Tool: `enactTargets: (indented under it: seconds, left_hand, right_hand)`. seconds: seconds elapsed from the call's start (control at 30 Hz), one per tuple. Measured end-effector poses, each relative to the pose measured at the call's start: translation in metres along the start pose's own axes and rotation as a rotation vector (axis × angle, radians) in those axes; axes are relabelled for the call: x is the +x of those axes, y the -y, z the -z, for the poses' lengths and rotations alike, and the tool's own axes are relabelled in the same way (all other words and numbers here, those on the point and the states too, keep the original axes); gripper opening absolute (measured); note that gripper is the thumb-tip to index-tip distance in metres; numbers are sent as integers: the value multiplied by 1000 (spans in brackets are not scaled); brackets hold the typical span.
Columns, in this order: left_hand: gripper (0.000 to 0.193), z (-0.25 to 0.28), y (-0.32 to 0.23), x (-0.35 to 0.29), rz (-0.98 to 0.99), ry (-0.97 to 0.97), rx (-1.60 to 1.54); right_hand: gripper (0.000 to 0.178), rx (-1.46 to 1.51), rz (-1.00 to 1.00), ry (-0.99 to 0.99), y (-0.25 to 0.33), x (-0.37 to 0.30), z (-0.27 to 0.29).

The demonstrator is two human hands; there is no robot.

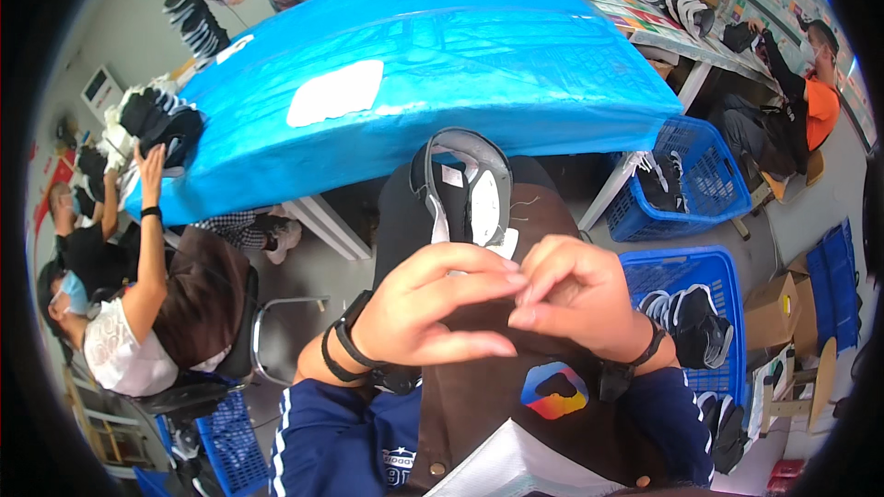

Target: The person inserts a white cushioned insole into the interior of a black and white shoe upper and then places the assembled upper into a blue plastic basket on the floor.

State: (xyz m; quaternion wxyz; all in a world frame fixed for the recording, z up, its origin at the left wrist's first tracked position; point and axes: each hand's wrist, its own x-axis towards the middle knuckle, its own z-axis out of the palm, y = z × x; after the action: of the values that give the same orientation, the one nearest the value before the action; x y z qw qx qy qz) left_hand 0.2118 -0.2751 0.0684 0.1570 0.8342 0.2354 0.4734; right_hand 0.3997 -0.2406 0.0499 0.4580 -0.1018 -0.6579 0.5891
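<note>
A dark grey and black shoe upper (505, 189) with a pale lining lies across my lap, its opening facing up. Just below it, my left hand (437, 304) stretches its fingers toward the other hand, the thumb well apart from them. My right hand (585, 299) has its fingers curled in toward the thumb, as in a pinch. The fingertips of both hands meet or nearly meet. Anything between them is too small to make out. A few loose pale threads (525, 209) trail on my brown apron (488, 387) beside the shoe upper.
A table under blue plastic sheeting (479, 55) stands ahead, bearing a white sheet (336, 94). Blue baskets (677, 193) with shoe parts stand at my right. At left, a person (129, 331) reaches to piled black uppers (166, 124). Another person (810, 110) sits far right.
</note>
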Motion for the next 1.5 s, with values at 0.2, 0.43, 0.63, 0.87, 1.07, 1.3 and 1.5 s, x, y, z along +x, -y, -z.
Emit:
enactTargets:
  seconds: [0.2,0.43,0.63,0.87,1.07,1.3,1.5]
  left_hand:
    - [48,-6,-2,-2,-18,-20,-156]
    - [38,-10,-5,-3,51,9,-327]
    - [33,-11,-8,0,88,64,-345]
    - [29,-9,-9,-1,163,159,-404]
    - [25,-7,-8,-4,272,241,-506]
    - [25,-9,-5,-6,265,272,-496]
    - [23,-9,0,-6,208,332,-477]
  right_hand:
    - [13,-134,101,95,0,-2,-3]
    - [19,-130,-7,228,8,-3,-3]
    - [23,-66,-69,267,4,-4,-1]
    - [23,-31,-142,293,3,-5,-2]
    - [21,85,-244,273,-8,-10,-2]
    - [21,116,-288,278,-12,-13,-1]
    - [20,150,-309,279,-13,-14,-2]
